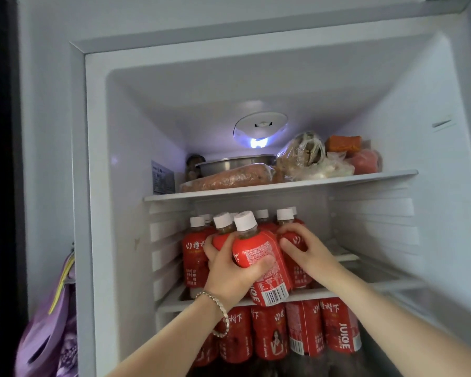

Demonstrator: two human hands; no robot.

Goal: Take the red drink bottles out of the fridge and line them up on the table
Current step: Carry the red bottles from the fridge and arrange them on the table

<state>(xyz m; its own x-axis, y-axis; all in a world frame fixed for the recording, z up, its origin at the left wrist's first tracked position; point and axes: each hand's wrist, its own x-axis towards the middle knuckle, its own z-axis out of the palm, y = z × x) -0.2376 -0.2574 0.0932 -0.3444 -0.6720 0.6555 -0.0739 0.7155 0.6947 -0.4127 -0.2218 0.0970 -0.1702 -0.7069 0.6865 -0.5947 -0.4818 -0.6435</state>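
Observation:
The open fridge holds several red drink bottles with white caps on its middle shelf (337,292). My left hand (231,270) grips two of them at once: a front bottle (259,254) tilted toward me and a second bottle (222,235) behind it. My right hand (307,248) curls its fingers round another red bottle (294,236) still standing on the shelf. One more bottle (195,254) stands at the left. A further row of red bottles (305,330) fills the shelf below.
The top shelf (365,178) carries a metal pan (234,161), a wrapped sausage-like roll (229,178) and bagged food (307,156). A purple bag (52,336) hangs left of the fridge. The fridge's right side wall has ribbed shelf rails.

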